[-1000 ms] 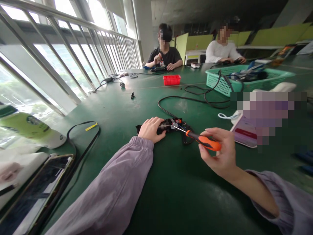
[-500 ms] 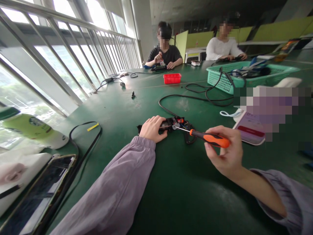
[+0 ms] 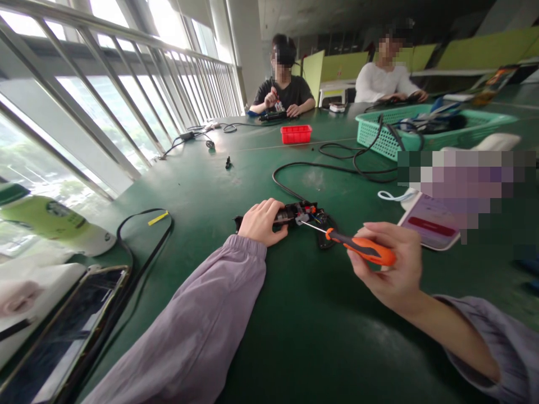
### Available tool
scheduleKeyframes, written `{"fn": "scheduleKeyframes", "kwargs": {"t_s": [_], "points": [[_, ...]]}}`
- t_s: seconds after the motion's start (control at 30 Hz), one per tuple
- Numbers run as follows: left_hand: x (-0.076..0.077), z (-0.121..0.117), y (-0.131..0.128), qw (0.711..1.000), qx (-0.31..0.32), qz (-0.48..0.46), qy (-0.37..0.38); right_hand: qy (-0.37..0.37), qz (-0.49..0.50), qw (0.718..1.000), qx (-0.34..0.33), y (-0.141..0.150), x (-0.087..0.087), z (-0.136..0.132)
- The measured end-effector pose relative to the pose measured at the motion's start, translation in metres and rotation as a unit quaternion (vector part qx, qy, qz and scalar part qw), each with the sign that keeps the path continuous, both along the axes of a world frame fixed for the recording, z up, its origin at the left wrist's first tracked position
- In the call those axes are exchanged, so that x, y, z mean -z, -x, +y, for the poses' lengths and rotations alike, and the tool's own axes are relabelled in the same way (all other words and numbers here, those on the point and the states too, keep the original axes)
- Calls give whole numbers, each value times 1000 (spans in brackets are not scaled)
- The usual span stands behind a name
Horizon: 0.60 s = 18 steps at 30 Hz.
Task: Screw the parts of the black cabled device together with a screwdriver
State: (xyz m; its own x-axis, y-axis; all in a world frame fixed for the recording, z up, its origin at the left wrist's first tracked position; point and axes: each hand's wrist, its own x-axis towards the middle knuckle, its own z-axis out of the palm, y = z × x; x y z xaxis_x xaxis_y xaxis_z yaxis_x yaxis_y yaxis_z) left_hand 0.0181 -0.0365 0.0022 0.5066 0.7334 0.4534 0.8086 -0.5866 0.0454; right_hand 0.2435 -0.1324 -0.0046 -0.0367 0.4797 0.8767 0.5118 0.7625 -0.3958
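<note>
A black corded device (image 3: 320, 224) lies opened on the green table, with wires and a grey part showing inside. My left hand (image 3: 263, 220) is wrapped over its left portion and presses it to the table. Between the fingers and thumb of my right hand (image 3: 389, 269) is an orange-and-black screwdriver (image 3: 370, 250), its handle tilted toward me. Its thin shaft points left, and the tip is at the grey part inside the device; whether it sits on a screw is too small to tell. A black cord (image 3: 290, 166) leads from the device toward the back right.
A red tray (image 3: 296, 134) and a small black part (image 3: 228, 163) lie farther back. The green basket (image 3: 379, 137) with cables stands at right, near a phone (image 3: 433, 219). At left are a bottle (image 3: 59, 219), another phone (image 3: 63, 336) and a strap (image 3: 170, 227). Two people sit opposite.
My right hand and the screwdriver handle have dipped slightly, while the tip stays at the grey part. My left hand keeps its hold on the device.
</note>
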Motion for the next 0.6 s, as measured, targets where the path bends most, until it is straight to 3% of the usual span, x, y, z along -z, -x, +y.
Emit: {"fn": "scheduleKeyframes", "kwargs": {"t_s": [0.1,0.3,0.47,0.6], "points": [[0,0,0,1000,-1,-3,2,10,-25,1000,5,-1,0,-1],[-1,-1,-1,1000,-4,-3,7,40,32,999,-1,-2,2,0],[-2,-1,-1,1000,-3,-3,6,20,-39,999,-9,-4,4,1],[-1,-1,-1,1000,-4,0,5,28,14,1000,-3,-3,3,2]]}}
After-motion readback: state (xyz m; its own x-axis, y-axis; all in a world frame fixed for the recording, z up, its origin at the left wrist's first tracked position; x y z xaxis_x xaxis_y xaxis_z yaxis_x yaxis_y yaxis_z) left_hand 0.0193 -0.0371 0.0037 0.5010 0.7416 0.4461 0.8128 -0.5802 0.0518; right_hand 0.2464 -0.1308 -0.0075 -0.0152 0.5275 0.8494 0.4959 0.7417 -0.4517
